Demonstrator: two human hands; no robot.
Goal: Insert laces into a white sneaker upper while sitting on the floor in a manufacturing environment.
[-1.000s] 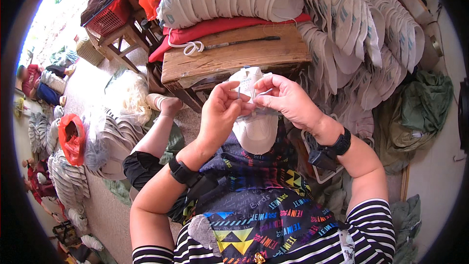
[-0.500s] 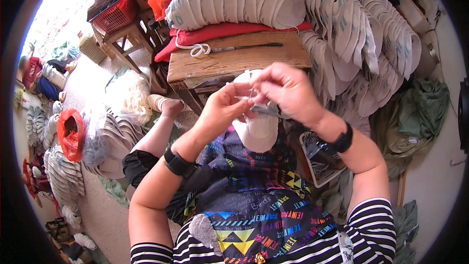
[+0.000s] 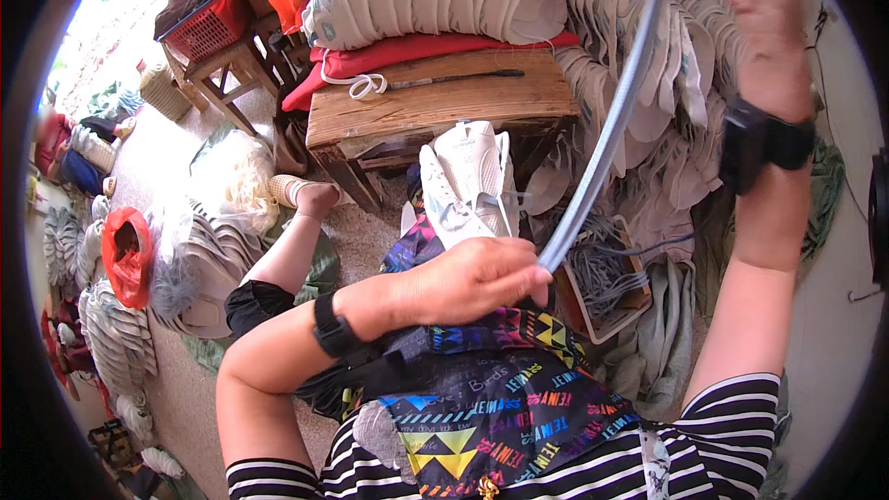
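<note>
My left hand (image 3: 486, 273) is closed around a grey-blue shoelace (image 3: 602, 134), low in front of my lap. The lace runs from these fingers up to the top edge as a doubled strand. High at the upper right is my right hand (image 3: 759, 0), raised and cut off by the picture's edge, its fingertips hidden; whether it holds the lace cannot be seen. A white mesh shoe upper (image 3: 468, 162) rests on my lap against the bench, with a bit of grey lace across its opening. My left hand covers its near end.
A wooden bench (image 3: 444, 111) carries a thin dark tool (image 3: 454, 80) with a white cord loop, a red cloth and a row of stacked uppers (image 3: 435, 5). More uppers hang at right. A box of grey laces (image 3: 607, 287) stands beside my lap; bags and bundles lie at left.
Both hands were together over the upper. My right hand has swung up and right, my left has dropped nearer my lap, and a long lace now stretches upward.
</note>
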